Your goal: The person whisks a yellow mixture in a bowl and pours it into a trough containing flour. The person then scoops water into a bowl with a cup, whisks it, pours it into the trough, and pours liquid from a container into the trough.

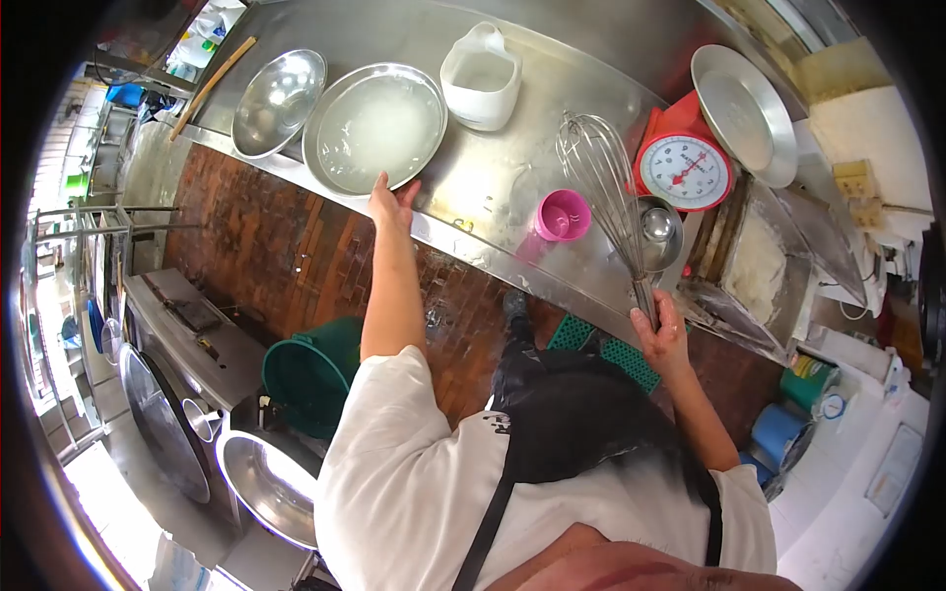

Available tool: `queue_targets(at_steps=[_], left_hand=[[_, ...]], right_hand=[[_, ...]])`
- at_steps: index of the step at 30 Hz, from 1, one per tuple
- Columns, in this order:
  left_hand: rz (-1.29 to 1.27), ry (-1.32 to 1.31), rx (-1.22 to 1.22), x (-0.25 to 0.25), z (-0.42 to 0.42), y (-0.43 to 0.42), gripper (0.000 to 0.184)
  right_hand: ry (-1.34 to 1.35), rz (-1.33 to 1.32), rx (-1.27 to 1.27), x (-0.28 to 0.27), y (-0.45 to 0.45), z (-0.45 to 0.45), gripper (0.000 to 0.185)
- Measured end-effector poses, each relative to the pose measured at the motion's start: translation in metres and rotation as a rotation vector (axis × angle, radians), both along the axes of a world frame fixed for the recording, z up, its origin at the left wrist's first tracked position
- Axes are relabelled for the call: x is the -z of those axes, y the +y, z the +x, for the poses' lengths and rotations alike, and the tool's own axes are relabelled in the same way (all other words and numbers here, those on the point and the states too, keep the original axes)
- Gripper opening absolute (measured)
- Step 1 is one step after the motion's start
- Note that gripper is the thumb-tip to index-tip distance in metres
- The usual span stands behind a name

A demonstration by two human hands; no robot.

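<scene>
My left hand (391, 201) grips the near rim of a wide metal bowl (374, 128) holding cloudy, whitish liquid, on the steel counter (493, 241). In my right hand (662, 330) is the handle of a large wire whisk (606, 187), its wires pointing away from me over the counter. A pink cup (564, 216) stands left of the whisk. Partly behind the whisk lies a small metal bowl (658, 234). Beyond the wide bowl, to its right, is a white plastic jug (481, 79) with its top cut open.
A metal bowl (279, 103) and wooden stick (214, 87) lie at the counter's left. A red scale (685, 169) bears a metal pan (744, 115). At the right is a bin of white powder (754, 261). A green tub (313, 379) stands on the floor.
</scene>
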State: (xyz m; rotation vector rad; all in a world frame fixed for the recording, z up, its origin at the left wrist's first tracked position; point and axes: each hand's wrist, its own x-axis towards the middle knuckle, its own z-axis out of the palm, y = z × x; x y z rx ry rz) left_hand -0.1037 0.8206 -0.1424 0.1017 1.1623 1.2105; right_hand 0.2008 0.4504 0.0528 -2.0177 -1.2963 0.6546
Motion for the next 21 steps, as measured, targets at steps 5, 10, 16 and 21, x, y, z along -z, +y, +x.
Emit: queue_targets(at_steps=[5,10,16,21], left_hand=[[0.048,-0.096,-0.24,0.014,0.029,0.01,0.046],[0.144,-0.159,-0.194,0.024,0.023,0.014,0.057],[0.182,-0.117,-0.168,0.005,0.011,0.002,0.055],[0.163,-0.015,-0.169,-0.033,-0.008,-0.029,0.059]], right_hand=[[0.059,-0.061,0.027,-0.012,-0.012,0.001,0.033],[0.096,-0.078,0.083,-0.013,-0.031,0.006,0.032],[0.095,-0.039,0.07,-0.002,-0.045,0.014,0.031],[0.145,-0.047,0.052,-0.008,-0.049,0.017,0.031]])
